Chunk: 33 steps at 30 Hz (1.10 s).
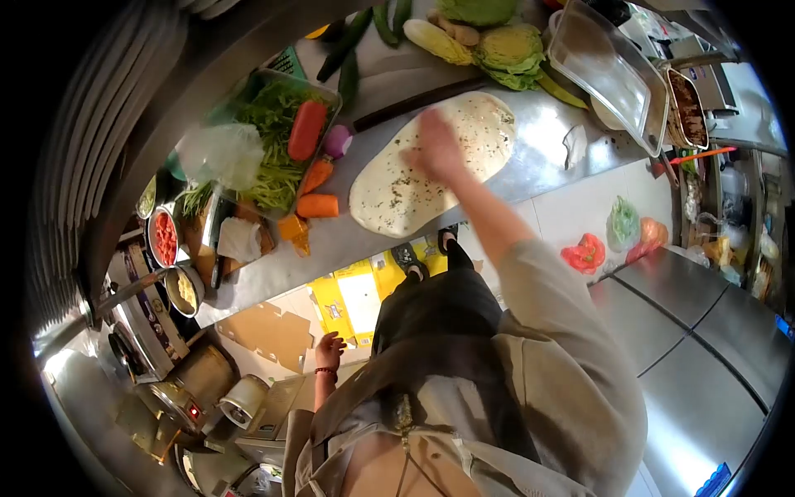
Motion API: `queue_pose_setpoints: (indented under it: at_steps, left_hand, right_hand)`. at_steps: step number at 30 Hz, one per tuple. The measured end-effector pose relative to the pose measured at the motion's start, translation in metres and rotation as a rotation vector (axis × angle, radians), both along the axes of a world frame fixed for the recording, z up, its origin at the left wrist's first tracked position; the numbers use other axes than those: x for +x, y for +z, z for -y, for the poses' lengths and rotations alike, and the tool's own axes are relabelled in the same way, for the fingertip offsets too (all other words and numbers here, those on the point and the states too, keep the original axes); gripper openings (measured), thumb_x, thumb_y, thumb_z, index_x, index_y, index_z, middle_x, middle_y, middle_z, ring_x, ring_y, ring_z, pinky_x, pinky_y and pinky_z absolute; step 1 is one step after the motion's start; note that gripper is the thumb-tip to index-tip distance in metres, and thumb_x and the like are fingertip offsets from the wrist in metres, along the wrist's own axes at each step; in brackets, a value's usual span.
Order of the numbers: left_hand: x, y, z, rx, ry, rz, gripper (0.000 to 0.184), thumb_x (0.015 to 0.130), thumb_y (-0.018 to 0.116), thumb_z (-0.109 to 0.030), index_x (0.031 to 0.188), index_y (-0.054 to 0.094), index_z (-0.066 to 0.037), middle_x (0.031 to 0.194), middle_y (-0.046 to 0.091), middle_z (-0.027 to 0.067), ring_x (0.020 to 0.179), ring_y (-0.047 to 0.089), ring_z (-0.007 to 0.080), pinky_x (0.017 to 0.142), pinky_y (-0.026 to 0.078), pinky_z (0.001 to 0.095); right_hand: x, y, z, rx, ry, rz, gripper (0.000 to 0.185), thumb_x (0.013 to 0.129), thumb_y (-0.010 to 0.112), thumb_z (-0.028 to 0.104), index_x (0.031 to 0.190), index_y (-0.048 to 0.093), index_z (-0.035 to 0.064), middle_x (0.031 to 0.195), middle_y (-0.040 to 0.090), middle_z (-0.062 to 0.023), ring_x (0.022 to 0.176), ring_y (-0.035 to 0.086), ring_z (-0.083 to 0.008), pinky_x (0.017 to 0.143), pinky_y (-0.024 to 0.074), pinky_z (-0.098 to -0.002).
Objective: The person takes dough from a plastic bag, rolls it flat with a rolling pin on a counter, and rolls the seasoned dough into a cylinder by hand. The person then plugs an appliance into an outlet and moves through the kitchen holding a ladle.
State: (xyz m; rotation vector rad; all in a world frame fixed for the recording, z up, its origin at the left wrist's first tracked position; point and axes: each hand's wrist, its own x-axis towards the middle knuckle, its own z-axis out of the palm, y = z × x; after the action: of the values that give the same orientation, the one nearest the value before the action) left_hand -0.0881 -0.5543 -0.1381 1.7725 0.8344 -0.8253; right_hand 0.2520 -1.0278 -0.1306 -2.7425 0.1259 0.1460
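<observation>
A long oval sheet of rolled-out dough (393, 195), sprinkled with green herb flecks, lies across the metal counter. My right hand (436, 149) is over the upper middle of the dough; motion smears its fingers, so I cannot make out whether it holds anything. Behind the dough rests a dark rolling pin (418, 105). Down beside my body hangs my left hand (330, 350), a beaded band at its wrist, its fingers loosely bent and apart with nothing in them.
Left of the dough stands a tray of leafy greens (277, 99) with a red sausage-like packet (307, 131) on top. Carrot pieces (318, 205) and a purple onion (337, 142) lie nearby. Cabbages (509, 54) and a clear plastic container (609, 70) sit at the back.
</observation>
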Motion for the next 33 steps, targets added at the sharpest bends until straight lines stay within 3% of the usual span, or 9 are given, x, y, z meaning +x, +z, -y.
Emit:
queue_pose_setpoints:
  at_steps: [7, 10, 14, 17, 21, 24, 26, 30, 33]
  left_hand:
    - [-0.022, -0.012, 0.024, -0.149, -0.036, 0.006, 0.029, 0.088, 0.058, -0.012, 0.114, 0.058, 0.002, 0.092, 0.068, 0.0117, 0.076, 0.067, 0.0179, 0.061, 0.052, 0.0282]
    - [-0.014, -0.003, 0.048, -0.134, -0.029, 0.05, 0.029, 0.087, 0.059, -0.013, 0.113, 0.059, 0.001, 0.092, 0.068, 0.0119, 0.076, 0.067, 0.0178, 0.061, 0.053, 0.0279]
    - [0.003, -0.006, 0.056, -0.015, -0.159, -0.059, 0.031, 0.086, 0.06, -0.013, 0.114, 0.059, 0.001, 0.09, 0.068, 0.0123, 0.076, 0.068, 0.0187, 0.062, 0.053, 0.0282]
    - [0.0, -0.029, 0.047, -0.133, 0.03, 0.075, 0.03, 0.086, 0.059, -0.011, 0.114, 0.059, 0.0, 0.091, 0.068, 0.0126, 0.078, 0.068, 0.0194, 0.063, 0.053, 0.0282]
    - [0.031, -0.012, 0.065, -0.03, -0.021, 0.06, 0.029, 0.087, 0.059, -0.01, 0.114, 0.059, 0.0, 0.092, 0.068, 0.013, 0.077, 0.068, 0.0196, 0.064, 0.053, 0.029]
    - [0.047, -0.008, 0.071, -0.24, 0.221, 0.008, 0.026, 0.088, 0.059, -0.007, 0.113, 0.059, 0.0, 0.092, 0.068, 0.0121, 0.078, 0.068, 0.0199, 0.064, 0.053, 0.0284]
    - [0.032, -0.039, 0.061, -0.274, 0.069, 0.117, 0.026, 0.087, 0.059, -0.009, 0.112, 0.06, 0.0, 0.092, 0.068, 0.0123, 0.078, 0.068, 0.0194, 0.064, 0.053, 0.0289]
    - [0.057, -0.043, 0.053, -0.092, -0.537, 0.077, 0.027, 0.085, 0.061, -0.017, 0.109, 0.062, -0.004, 0.091, 0.069, 0.0127, 0.078, 0.068, 0.024, 0.068, 0.054, 0.0334]
    - [0.13, 0.055, 0.102, 0.051, -0.857, 0.319, 0.028, 0.087, 0.059, -0.016, 0.111, 0.06, -0.003, 0.099, 0.066, 0.0157, 0.083, 0.066, 0.026, 0.071, 0.054, 0.0337]
  right_hand:
    - [-0.099, 0.003, -0.024, 0.105, 0.564, 0.019, 0.084, 0.083, 0.059, 0.051, 0.147, 0.024, 0.0098, 0.154, 0.021, -0.0124, 0.143, 0.017, -0.0278, 0.116, 0.0135, -0.0421]
    - [-0.084, 0.031, 0.055, 0.01, 0.129, -0.007, 0.07, 0.086, 0.06, 0.038, 0.144, 0.032, 0.0108, 0.152, 0.026, -0.0122, 0.14, 0.025, -0.03, 0.112, 0.0233, -0.0467]
    - [-0.068, 0.01, 0.115, 0.176, 0.248, 0.135, 0.057, 0.086, 0.061, 0.021, 0.138, 0.042, 0.0136, 0.147, 0.034, -0.0123, 0.133, 0.035, -0.0339, 0.106, 0.0343, -0.0414]
    - [-0.02, -0.031, 0.143, 0.485, -0.368, 0.443, 0.047, 0.082, 0.058, 0.011, 0.128, 0.05, 0.0097, 0.129, 0.051, -0.0182, 0.112, 0.051, -0.0391, 0.096, 0.0425, -0.044]
    - [0.022, 0.014, 0.157, 0.079, -0.524, -0.022, 0.038, 0.079, 0.06, 0.009, 0.117, 0.056, 0.0067, 0.119, 0.058, -0.0156, 0.106, 0.054, -0.0384, 0.089, 0.0444, -0.0453]
    - [0.023, 0.006, 0.154, 0.542, -0.485, -0.141, 0.04, 0.077, 0.065, 0.013, 0.115, 0.055, 0.0053, 0.119, 0.058, -0.0149, 0.108, 0.053, -0.0362, 0.089, 0.0439, -0.0464]
    - [0.0, 0.018, 0.131, 0.065, -0.054, -0.123, 0.049, 0.076, 0.069, 0.017, 0.12, 0.052, 0.0037, 0.125, 0.053, -0.0166, 0.114, 0.05, -0.0351, 0.093, 0.0416, -0.0464]
    - [-0.037, 0.011, 0.096, 0.072, -0.041, 0.298, 0.066, 0.082, 0.064, 0.03, 0.137, 0.038, 0.0027, 0.145, 0.032, -0.0172, 0.133, 0.032, -0.0346, 0.108, 0.0288, -0.0441]
    - [-0.041, 0.006, 0.085, -0.066, -0.073, 0.132, 0.072, 0.09, 0.052, 0.045, 0.144, 0.03, 0.003, 0.154, 0.017, -0.0155, 0.143, 0.015, -0.031, 0.115, 0.0174, -0.0426]
